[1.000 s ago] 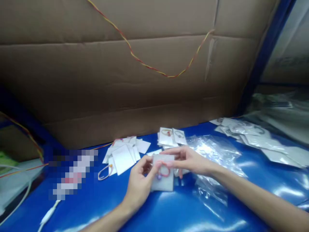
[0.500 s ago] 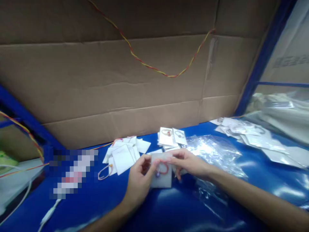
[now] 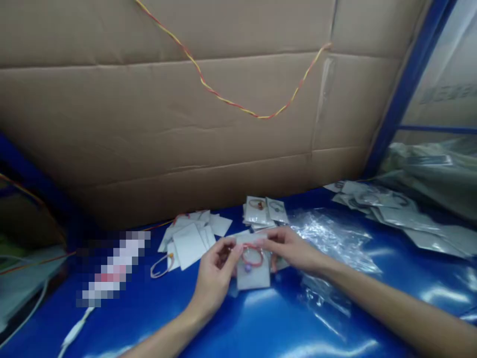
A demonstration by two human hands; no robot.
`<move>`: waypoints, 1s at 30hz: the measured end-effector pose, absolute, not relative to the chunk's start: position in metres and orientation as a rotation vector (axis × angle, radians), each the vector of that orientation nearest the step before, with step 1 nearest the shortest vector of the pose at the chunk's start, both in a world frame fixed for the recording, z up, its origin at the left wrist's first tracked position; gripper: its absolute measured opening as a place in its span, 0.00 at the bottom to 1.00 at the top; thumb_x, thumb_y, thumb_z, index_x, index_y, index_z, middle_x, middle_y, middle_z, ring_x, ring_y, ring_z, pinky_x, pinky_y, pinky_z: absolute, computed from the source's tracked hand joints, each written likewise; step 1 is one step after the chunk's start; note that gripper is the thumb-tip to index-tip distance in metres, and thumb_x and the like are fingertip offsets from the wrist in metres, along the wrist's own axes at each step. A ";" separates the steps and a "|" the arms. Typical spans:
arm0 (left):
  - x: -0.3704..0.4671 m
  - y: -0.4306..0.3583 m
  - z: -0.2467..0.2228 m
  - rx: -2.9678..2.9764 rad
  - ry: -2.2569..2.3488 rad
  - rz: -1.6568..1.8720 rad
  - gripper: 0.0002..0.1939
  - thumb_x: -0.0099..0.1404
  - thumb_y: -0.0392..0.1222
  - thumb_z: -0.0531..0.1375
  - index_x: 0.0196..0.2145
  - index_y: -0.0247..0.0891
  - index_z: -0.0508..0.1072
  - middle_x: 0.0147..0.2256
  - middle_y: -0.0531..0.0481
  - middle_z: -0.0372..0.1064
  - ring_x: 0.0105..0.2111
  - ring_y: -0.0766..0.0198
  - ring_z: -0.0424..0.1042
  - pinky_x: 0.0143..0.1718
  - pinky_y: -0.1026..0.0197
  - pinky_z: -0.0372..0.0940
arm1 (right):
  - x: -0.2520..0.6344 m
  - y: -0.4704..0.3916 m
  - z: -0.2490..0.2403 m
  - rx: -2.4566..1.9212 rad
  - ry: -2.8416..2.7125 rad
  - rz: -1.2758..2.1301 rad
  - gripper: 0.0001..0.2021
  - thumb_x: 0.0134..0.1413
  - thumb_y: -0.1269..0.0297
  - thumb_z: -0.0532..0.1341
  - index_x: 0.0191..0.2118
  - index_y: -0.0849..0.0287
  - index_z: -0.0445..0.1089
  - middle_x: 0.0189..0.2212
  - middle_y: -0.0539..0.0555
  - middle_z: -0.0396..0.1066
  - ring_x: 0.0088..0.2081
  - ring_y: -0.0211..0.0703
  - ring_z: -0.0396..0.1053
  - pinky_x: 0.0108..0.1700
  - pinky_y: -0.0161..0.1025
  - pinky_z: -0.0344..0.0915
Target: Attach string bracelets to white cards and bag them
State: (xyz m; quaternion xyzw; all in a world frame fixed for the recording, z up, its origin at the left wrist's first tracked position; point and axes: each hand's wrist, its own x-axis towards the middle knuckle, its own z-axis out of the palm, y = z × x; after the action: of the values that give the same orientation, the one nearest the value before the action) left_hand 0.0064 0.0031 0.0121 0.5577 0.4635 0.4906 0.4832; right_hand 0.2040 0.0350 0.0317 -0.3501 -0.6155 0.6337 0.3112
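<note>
Between my two hands is a white card (image 3: pixel 253 281) with a red bracelet (image 3: pixel 262 259) on its face; a small purple bead or charm hangs at the bracelet's lower left. My left hand (image 3: pixel 219 266) pinches the card's left edge, thumb in front. At the upper right, my right hand (image 3: pixel 288 246) has its thumb and fingers closed on the card near the top of the bracelet. Something clear, perhaps a plastic bag, shows faintly round the card's lower left. The fingers behind the card are mostly hidden.
White cards (image 3: pixel 190 243) lie in a loose pile at left, beside a pale bracelet (image 3: pixel 160 267). Bagged bracelet cards (image 3: pixel 256 211) sit behind my hands. Clear plastic bags (image 3: pixel 328 238) and another card pile (image 3: pixel 395 209) lie to the right. Cardboard (image 3: pixel 223 124) stands behind the blue surface.
The card with the red bracelet has shifted slightly right and turned more towards me, so the bracelet's full loop shows. Both hands keep hold, almost in the same place.
</note>
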 end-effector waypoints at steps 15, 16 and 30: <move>0.004 0.004 0.010 1.474 1.138 1.184 0.20 0.64 0.55 0.62 0.30 0.32 0.71 0.21 0.53 0.67 0.20 0.70 0.64 0.25 0.68 0.61 | 0.201 0.032 0.031 -0.758 -1.391 1.713 0.21 0.52 0.55 0.66 0.52 0.54 0.71 0.56 0.54 0.70 0.56 0.39 0.70 0.62 0.38 0.66; 0.005 0.003 0.011 1.486 1.129 1.174 0.20 0.64 0.55 0.62 0.31 0.32 0.71 0.22 0.52 0.67 0.20 0.70 0.64 0.25 0.68 0.61 | 0.201 0.032 0.033 -0.719 -1.376 1.730 0.22 0.52 0.56 0.67 0.53 0.53 0.71 0.58 0.54 0.68 0.59 0.40 0.68 0.66 0.42 0.63; 0.007 0.002 0.012 1.414 1.148 1.211 0.20 0.62 0.56 0.64 0.33 0.32 0.72 0.25 0.50 0.70 0.22 0.69 0.65 0.22 0.69 0.60 | 0.201 0.031 0.031 -0.752 -1.394 1.896 0.26 0.53 0.54 0.65 0.57 0.54 0.69 0.57 0.57 0.68 0.58 0.43 0.68 0.72 0.52 0.53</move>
State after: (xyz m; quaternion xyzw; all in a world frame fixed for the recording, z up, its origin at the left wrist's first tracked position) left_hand 0.0071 0.0024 0.0118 0.5745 0.4662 0.4917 0.4593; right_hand 0.2014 0.0309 0.0311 -0.2876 -0.5328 0.7246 0.3292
